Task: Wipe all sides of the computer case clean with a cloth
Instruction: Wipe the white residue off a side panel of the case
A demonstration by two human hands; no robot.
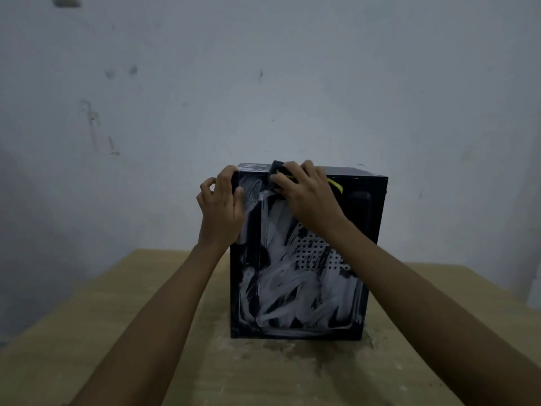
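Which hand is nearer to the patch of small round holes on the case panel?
Right. The right hand holds the cloth directly above the holes; the left hand grips the computer case at its upper left edge, farther off.

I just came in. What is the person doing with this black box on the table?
A person is wiping a black computer case that stands upright on a wooden table. The left hand grips its upper left corner. The right hand holds a dark cloth against the top edge of the near side. White smears cover that side, so it is not clean yet.
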